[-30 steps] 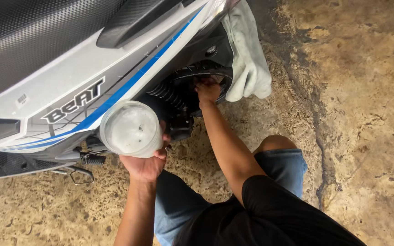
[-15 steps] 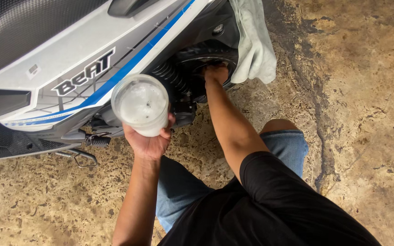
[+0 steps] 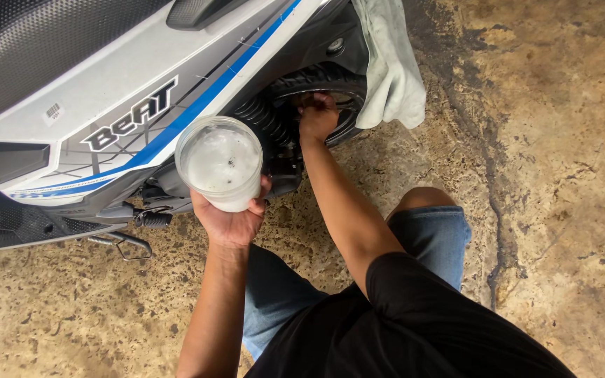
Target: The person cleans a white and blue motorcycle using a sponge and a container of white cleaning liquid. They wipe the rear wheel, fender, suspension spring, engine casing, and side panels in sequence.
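We see the jar (image 3: 220, 162), a clear plastic tub with whitish paste inside and a few dark specks on it, cupped from below in the left hand (image 3: 231, 218). Its fingers wrap the jar's lower wall and the open mouth faces up toward us. The jar sits in the air just in front of the scooter's white side panel (image 3: 106, 91), beside the black coil spring (image 3: 260, 120) of the rear shock.

The right hand (image 3: 316, 115) is stretched forward past the jar and into the wheel well, its fingers curled against the rear wheel (image 3: 330, 80) near the rim. We cannot tell whether it pinches anything; the fingertips are hidden against the dark wheel parts.

A pale grey rag (image 3: 390, 66) hangs down just right of that hand, draped over the back of the scooter and covering part of the wheel. A blue stripe (image 3: 197, 108) runs along the white panel, and a black textured seat (image 3: 43, 49) lies above it. Below the panel, a folded footpeg (image 3: 152, 219) and a metal stand loop (image 3: 131, 245) stick out near the floor.

The person crouches in blue denim shorts (image 3: 428, 234) and a black shirt (image 3: 414, 329), one bare knee (image 3: 421, 198) raised. The floor (image 3: 561, 175) is rough, stained concrete with a dark crack running down it.
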